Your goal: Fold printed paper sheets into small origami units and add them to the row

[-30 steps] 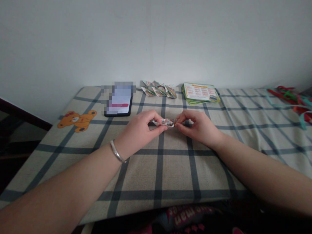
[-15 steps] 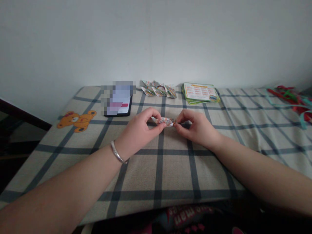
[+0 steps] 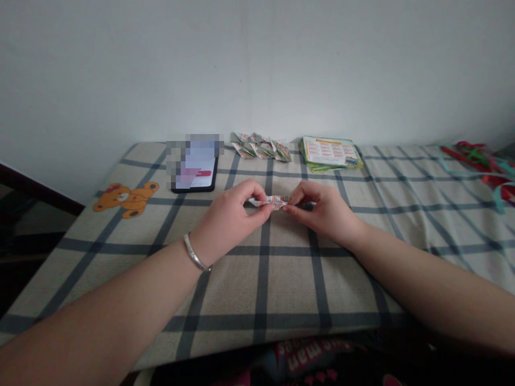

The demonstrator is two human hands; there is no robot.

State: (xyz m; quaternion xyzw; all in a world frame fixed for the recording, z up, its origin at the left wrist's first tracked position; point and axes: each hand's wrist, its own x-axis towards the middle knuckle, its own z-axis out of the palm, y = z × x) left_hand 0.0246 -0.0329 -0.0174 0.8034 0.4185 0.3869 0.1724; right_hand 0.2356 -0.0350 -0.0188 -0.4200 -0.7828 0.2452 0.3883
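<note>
Between my hands, just above the checked cloth, is a small piece of folded printed paper (image 3: 276,201). My left hand (image 3: 235,208) pinches its left end between thumb and forefinger; a silver bracelet (image 3: 195,253) circles that wrist. The right end is pinched by the thumb and forefinger of my right hand (image 3: 322,209). Both sets of fingertips hide the paper's ends. Beyond my hands, near the wall, several folded paper pieces (image 3: 262,147) of similar print lie in a cluster. To their right rests a stack of printed cards (image 3: 330,152) with green edges.
A phone (image 3: 197,171) with a lit screen lies at the back left. Left of it is a flat orange teddy bear figure (image 3: 127,199). Red, green and pale blue ribbons (image 3: 488,166) lie at the far right. A checked tablecloth (image 3: 229,300) covers the table, against a pale wall.
The folded paper has turned slightly and looks flatter between my fingers. My right thumb has shifted a little to the left. Everything else stays where it was.
</note>
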